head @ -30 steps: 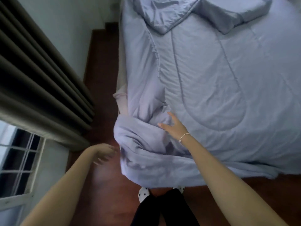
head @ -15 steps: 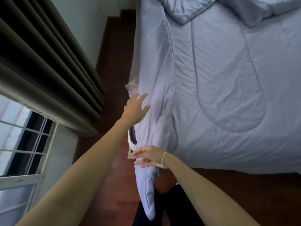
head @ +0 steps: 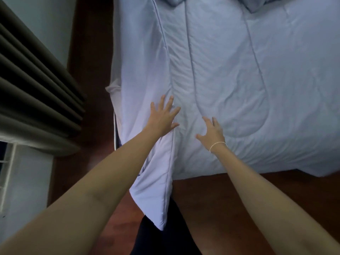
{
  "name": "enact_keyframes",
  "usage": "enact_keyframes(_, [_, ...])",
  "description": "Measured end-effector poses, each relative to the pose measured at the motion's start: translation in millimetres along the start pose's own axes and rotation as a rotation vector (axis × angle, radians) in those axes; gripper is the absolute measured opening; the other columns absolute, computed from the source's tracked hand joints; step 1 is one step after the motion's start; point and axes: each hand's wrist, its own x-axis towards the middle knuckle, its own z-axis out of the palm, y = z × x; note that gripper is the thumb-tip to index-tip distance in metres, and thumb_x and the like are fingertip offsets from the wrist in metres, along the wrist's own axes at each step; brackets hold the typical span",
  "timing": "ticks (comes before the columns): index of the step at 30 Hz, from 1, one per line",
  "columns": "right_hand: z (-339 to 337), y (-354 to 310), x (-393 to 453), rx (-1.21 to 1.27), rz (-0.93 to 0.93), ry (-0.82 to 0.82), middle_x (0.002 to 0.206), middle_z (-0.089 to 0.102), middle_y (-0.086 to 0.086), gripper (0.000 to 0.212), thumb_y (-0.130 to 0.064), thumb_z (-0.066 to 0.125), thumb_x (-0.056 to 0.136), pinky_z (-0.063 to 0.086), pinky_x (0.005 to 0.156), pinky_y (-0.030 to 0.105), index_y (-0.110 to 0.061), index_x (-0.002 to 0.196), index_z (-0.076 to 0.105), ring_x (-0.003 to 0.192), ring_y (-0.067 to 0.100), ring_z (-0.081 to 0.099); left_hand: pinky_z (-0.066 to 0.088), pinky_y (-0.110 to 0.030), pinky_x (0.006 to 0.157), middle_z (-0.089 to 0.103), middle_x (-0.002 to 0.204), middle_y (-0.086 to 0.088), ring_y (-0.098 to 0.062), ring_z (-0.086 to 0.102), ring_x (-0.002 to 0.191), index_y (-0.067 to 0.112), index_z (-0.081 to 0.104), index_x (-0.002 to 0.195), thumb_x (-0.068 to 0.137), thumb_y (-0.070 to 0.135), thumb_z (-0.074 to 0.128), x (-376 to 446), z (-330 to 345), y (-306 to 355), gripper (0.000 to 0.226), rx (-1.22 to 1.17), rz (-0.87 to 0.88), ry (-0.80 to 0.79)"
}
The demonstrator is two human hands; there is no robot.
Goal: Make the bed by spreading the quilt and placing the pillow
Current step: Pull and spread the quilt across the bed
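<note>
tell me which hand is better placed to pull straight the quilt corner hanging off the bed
Left, probably: the left hand lies flat on the quilt directly above the hanging corner; the right hand is farther inboard.

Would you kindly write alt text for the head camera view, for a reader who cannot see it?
Seen from above, a person's left hand and right hand reach with spread fingers onto a pale blue quilt covering a bed, near its foot corner. One quilt corner hangs down over the dark wooden floor. Grey curtains hang at the left.
</note>
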Motion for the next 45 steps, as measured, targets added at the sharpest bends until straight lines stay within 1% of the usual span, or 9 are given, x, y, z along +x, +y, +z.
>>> enact_keyframes(5, [-2, 2, 60, -0.166, 0.009, -0.065, 0.158, -0.023, -0.004, 0.099, -0.057, 0.065, 0.078, 0.011, 0.108, 0.071, -0.049, 0.146, -0.006, 0.146, 0.033, -0.015, 0.015, -0.071, 0.103, -0.017, 0.158, -0.01, -0.043, -0.01, 0.143, 0.039, 0.006, 0.148, 0.086, 0.065, 0.043, 48, 13, 11, 0.077, -0.017, -0.079, -0.027])
enact_keyframes(8, [16, 3, 87, -0.23, -0.016, -0.18, 0.156, -0.028, -0.004, 0.103, -0.073, 0.058, 0.072, 0.004, 0.105, 0.075, -0.051, 0.144, -0.012, 0.144, 0.035, -0.022, 0.014, -0.069, 0.106, -0.024, 0.156, -0.007, -0.044, -0.012, 0.142, 0.039, 0.017, 0.146, 0.092, 0.031, 0.052, 68, 26, 4, 0.064, -0.102, -0.246, -0.107])
enact_keyframes(11, [38, 8, 89, -0.357, -0.049, -0.133, 0.156, -0.028, 0.003, 0.097, -0.083, 0.036, 0.074, -0.004, 0.104, 0.074, -0.044, 0.145, -0.016, 0.142, 0.04, -0.023, 0.033, -0.056, 0.103, -0.012, 0.159, -0.007, -0.041, 0.014, 0.142, 0.026, 0.031, 0.143, 0.088, -0.002, 0.049, 57, 35, -35, 0.064, -0.175, -0.377, -0.018])
enact_keyframes(15, [62, 3, 88, -0.387, -0.234, 0.069, 0.161, -0.005, 0.01, 0.085, -0.072, 0.019, 0.087, 0.004, 0.113, 0.066, -0.022, 0.152, -0.003, 0.147, 0.038, -0.003, 0.047, -0.055, 0.086, 0.011, 0.157, -0.019, -0.049, 0.049, 0.109, 0.01, 0.034, 0.143, 0.076, -0.017, 0.047, -17, 40, -134, 0.073, -0.115, -0.459, 0.151])
enact_keyframes(20, [85, -43, 108, -0.329, -0.473, 0.089, 0.161, 0.006, 0.005, 0.075, -0.06, 0.022, 0.094, 0.007, 0.118, 0.054, -0.016, 0.153, 0.007, 0.148, 0.029, 0.003, 0.037, -0.062, 0.097, -0.005, 0.159, -0.012, -0.053, 0.03, 0.123, 0.02, 0.024, 0.146, 0.088, -0.002, 0.045, -120, 45, -239, 0.066, -0.121, -0.874, -0.049])
enact_keyframes(23, [97, -64, 116, -0.36, -0.52, 0.089, 0.161, 0.006, 0.004, 0.073, -0.059, 0.022, 0.095, 0.007, 0.119, 0.053, -0.017, 0.153, 0.007, 0.148, 0.028, 0.003, 0.021, -0.059, 0.109, -0.003, 0.156, -0.024, -0.052, 0.007, 0.138, 0.005, 0.019, 0.147, 0.082, -0.002, 0.054, -112, 53, -260, 0.074, -0.077, -1.057, -0.105])
enact_keyframes(27, [102, -60, 120, -0.438, -0.532, 0.132, 0.161, 0.002, 0.005, 0.073, -0.058, 0.017, 0.095, 0.005, 0.119, 0.053, -0.016, 0.153, 0.003, 0.148, 0.028, 0.0, 0.016, -0.057, 0.112, 0.013, 0.153, -0.029, -0.047, 0.01, 0.141, 0.002, 0.023, 0.146, 0.093, 0.025, 0.052, -36, 57, -223, 0.065, -0.13, -0.79, 0.053])
enact_keyframes(33, [104, -61, 120, -0.464, -0.524, 0.138, 0.161, 0.004, 0.005, 0.073, -0.058, 0.019, 0.095, 0.006, 0.119, 0.053, -0.015, 0.153, 0.004, 0.148, 0.028, 0.003, 0.012, -0.064, 0.11, -0.009, 0.16, -0.002, -0.031, -0.004, 0.146, 0.031, -0.006, 0.149, 0.091, 0.064, 0.025, 38, 90, -117, 0.075, -0.464, -0.685, -0.058])
enact_keyframes(45, [116, -90, 104, -0.437, -0.306, 0.14, 0.161, -0.001, 0.005, 0.071, -0.06, 0.015, 0.094, 0.002, 0.114, 0.064, -0.024, 0.153, 0.0, 0.148, 0.034, -0.001, 0.013, -0.06, 0.112, -0.019, 0.158, 0.007, -0.029, -0.008, 0.146, 0.043, -0.018, 0.144, 0.079, 0.08, 0.027, -3, 109, -174, 0.087, -0.703, -0.621, -0.13])
